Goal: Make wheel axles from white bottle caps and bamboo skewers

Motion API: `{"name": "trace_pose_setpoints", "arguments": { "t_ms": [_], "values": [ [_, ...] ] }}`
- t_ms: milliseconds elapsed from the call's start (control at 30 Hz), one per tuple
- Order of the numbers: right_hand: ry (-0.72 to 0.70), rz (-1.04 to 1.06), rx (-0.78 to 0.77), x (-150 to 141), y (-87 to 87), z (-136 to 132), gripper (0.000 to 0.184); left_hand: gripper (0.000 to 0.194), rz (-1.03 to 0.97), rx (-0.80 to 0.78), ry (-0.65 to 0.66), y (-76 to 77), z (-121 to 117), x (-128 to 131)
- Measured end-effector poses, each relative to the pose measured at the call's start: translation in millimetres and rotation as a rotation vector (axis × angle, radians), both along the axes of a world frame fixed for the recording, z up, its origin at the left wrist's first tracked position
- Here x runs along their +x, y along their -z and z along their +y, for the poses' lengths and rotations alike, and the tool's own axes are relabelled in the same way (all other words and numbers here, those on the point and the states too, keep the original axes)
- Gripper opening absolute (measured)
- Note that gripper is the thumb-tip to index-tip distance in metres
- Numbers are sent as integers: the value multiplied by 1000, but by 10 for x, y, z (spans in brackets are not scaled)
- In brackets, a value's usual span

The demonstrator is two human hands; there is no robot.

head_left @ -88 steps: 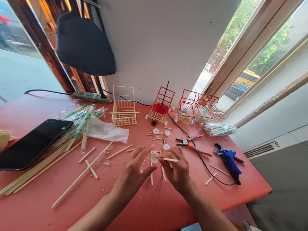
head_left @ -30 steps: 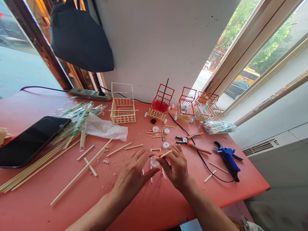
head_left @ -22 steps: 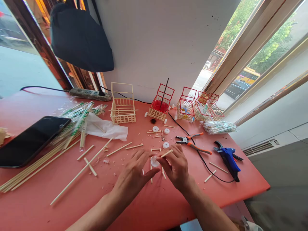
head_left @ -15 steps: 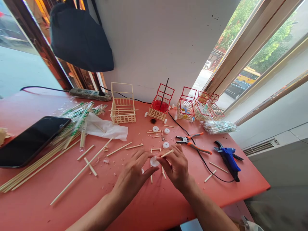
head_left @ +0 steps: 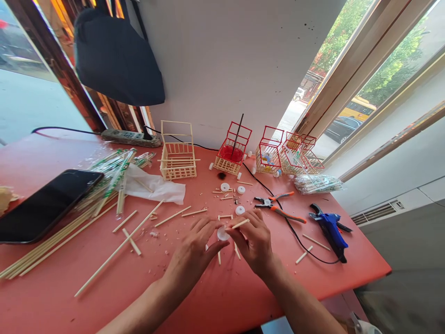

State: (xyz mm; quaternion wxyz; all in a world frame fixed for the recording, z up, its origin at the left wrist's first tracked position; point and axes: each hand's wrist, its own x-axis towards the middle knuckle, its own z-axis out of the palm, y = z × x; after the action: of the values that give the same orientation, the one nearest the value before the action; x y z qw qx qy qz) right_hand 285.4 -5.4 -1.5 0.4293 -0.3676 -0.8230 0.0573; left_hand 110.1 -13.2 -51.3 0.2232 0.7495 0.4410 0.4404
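Between the fingers of my left hand (head_left: 194, 246) is a small white plastic wheel (head_left: 223, 234), its flat face turned up toward me. My right hand (head_left: 255, 241) pinches a short wooden stick (head_left: 240, 224), whose near end meets the wheel's edge or centre; I cannot tell which. Under both hands lies a small frame of wooden sticks (head_left: 225, 216), mostly hidden by my fingers. Just beyond, another white wheel (head_left: 240, 210) rests on the red table (head_left: 146, 306), with two more wheels farther back.
Behind stand a plain stick cart (head_left: 178, 160) and several red-trimmed carts (head_left: 227, 162). To the right lie pliers (head_left: 274, 202) and a blue glue gun (head_left: 330, 232) with its cord. A phone (head_left: 52, 204), packaged chopsticks (head_left: 114, 176) and loose sticks (head_left: 118, 250) cover the left.
Almost nothing differs. The stick in my right hand has tilted very slightly, and the whole view has shifted a little; both hands keep their grip.
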Motion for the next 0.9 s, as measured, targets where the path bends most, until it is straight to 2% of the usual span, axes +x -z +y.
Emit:
{"name": "trace_pose_setpoints", "arguments": {
  "t_ms": [67,167,233,333,467,567,767,900],
  "values": [
    [-1,27,4,4,-26,-4,17,21,-9,-31,-8,22,0,1],
    [8,66,17,13,-71,-11,14,44,-78,-137,-43,33,16,9],
    [14,81,22,20,-98,-15,15,60,-183,-252,-36,2,41,12],
    [25,78,29,27,-122,-20,15,67,-417,-485,68,-104,85,2],
    [36,74,62,38,-123,-23,14,60,-808,-830,202,-238,110,-32],
    [36,81,81,41,-117,-26,13,55,-1027,-978,249,-247,108,-49],
    [-15,96,69,38,-99,-39,15,40,-1136,-1098,310,-180,113,-61],
    [-27,69,78,33,-86,-38,15,42,-1137,-1103,312,-200,116,-71]
  ]
}}
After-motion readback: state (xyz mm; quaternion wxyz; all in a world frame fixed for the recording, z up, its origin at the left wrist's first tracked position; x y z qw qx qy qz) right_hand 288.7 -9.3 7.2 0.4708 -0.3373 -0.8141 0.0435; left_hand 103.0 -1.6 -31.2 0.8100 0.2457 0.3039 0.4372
